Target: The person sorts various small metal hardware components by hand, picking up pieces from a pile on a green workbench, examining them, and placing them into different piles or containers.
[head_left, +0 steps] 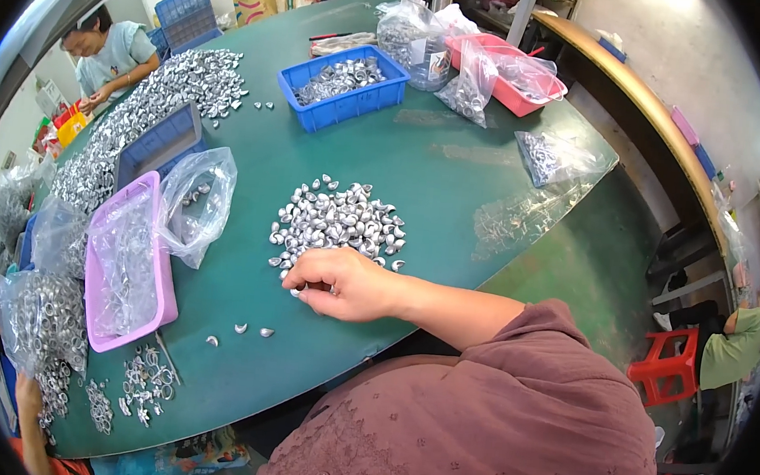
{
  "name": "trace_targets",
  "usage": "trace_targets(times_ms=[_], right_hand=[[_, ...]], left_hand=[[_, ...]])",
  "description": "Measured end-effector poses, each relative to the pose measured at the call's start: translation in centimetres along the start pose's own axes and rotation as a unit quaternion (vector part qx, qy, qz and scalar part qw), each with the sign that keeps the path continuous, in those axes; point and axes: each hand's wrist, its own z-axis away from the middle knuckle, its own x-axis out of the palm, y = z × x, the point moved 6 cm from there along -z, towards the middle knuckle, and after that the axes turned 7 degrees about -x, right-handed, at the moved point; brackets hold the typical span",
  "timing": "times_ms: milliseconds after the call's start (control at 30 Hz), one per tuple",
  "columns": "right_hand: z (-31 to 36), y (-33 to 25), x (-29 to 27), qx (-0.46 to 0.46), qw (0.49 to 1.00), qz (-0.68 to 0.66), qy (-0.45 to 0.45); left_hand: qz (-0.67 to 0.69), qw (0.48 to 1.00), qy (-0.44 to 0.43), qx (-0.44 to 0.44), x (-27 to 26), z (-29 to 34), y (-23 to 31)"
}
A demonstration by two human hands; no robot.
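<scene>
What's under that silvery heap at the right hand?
The heap of silvery shell-shaped pieces rests on the green tabletop, visible around its edges. Lower pieces and most of the surface beneath are covered; the right hand hides part of the near edge.

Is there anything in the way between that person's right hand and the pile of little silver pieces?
Nothing visible. The right hand is right at the near edge of the pile of silver pieces. The purple tray sits off to the left, and the blue tray lies beyond the pile.

The pieces (345,221) are silver, the table (454,199) green.
</scene>
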Motion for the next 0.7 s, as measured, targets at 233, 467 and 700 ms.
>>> trace_targets(times_ms=[233,467,700], right_hand=[[-0.4,0.1,0.7,-0.021,0.999,0.011,0.037],[-0.2,-0.5,1.6,0.006,0.999,-0.035,0.007],[-0.4,-0.7,2.3,0.003,0.999,-0.035,-0.001]], left_hand=[[0.100,0.973,0.148,-0.144,-2.7,2.3,-1.6],[0.179,0.945,0.137,-0.236,-5.3,5.9,-8.4],[0.135,0.944,0.181,-0.239,-6.8,7.3,-9.1]])
